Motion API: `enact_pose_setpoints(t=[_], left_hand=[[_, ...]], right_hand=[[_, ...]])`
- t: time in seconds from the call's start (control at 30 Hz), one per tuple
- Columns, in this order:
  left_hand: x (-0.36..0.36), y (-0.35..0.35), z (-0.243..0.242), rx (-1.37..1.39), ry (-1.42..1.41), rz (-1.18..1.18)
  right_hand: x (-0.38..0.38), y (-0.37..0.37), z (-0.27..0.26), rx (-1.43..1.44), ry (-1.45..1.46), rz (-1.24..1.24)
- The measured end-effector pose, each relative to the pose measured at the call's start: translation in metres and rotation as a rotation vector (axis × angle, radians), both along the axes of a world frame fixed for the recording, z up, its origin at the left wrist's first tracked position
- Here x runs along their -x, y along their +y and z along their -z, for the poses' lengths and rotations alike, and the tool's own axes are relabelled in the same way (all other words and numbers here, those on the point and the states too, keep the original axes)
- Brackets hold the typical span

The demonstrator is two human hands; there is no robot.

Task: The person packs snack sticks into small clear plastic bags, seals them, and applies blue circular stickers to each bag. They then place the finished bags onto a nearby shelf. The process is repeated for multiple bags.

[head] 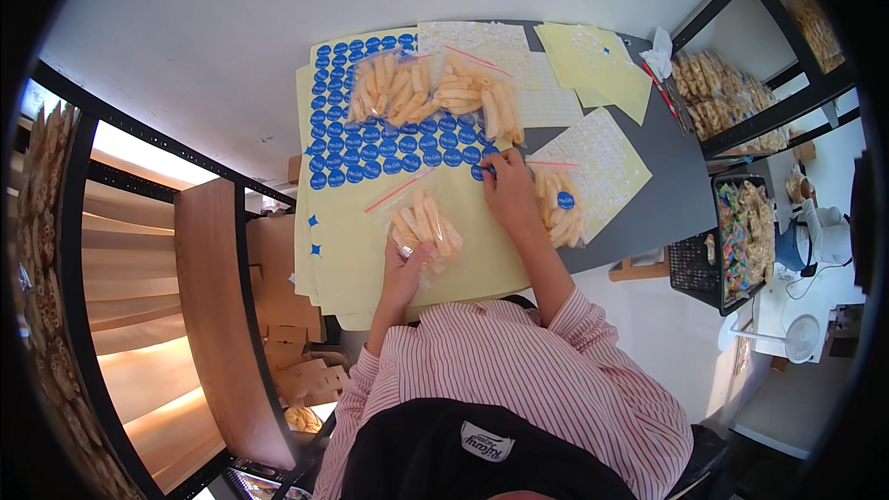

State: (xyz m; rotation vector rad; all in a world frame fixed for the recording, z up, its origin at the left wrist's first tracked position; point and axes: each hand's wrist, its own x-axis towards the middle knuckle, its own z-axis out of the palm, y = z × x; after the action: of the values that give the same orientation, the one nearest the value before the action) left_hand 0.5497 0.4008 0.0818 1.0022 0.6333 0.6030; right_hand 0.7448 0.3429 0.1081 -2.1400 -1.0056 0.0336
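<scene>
My left hand (pixel 405 269) grips the lower end of a clear zip bag of pale stick-shaped snacks (pixel 429 222), whose red-striped zip points up and left. At the lower right corner of a printed area of round blue stickers (pixel 410 146) my right hand (pixel 510 184) has its fingertips on a sticker; whether it is lifted from the sheet cannot be seen. Above lie more snack bags (pixel 399 89), (pixel 479 94) across the stickers and papers. Just right of my right hand rests another snack bag (pixel 561 212) with a round blue sticker on it.
Yellow backing sheets (pixel 604 59) and a paper with small white labels (pixel 597 163) lie on the grey table (pixel 667 201). Red-handled scissors (pixel 663 94) are near the right edge. A black crate (pixel 694 271) of packets stands beyond it. Black-framed shelving (pixel 243 243) flanks the left.
</scene>
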Motion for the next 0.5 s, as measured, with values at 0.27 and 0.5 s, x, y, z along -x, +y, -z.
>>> enact_pose_setpoints(t=[0.27, 0.5], left_hand=[[-0.0018, 0.0013, -0.0032, 0.065, -0.014, -0.019], [-0.0013, 0.0000, -0.0039, 0.067, -0.014, -0.040]], right_hand=[[0.0042, 0.0001, -0.0025, 0.006, -0.121, -0.007], [0.0066, -0.0056, -0.0061, 0.045, -0.134, -0.050]])
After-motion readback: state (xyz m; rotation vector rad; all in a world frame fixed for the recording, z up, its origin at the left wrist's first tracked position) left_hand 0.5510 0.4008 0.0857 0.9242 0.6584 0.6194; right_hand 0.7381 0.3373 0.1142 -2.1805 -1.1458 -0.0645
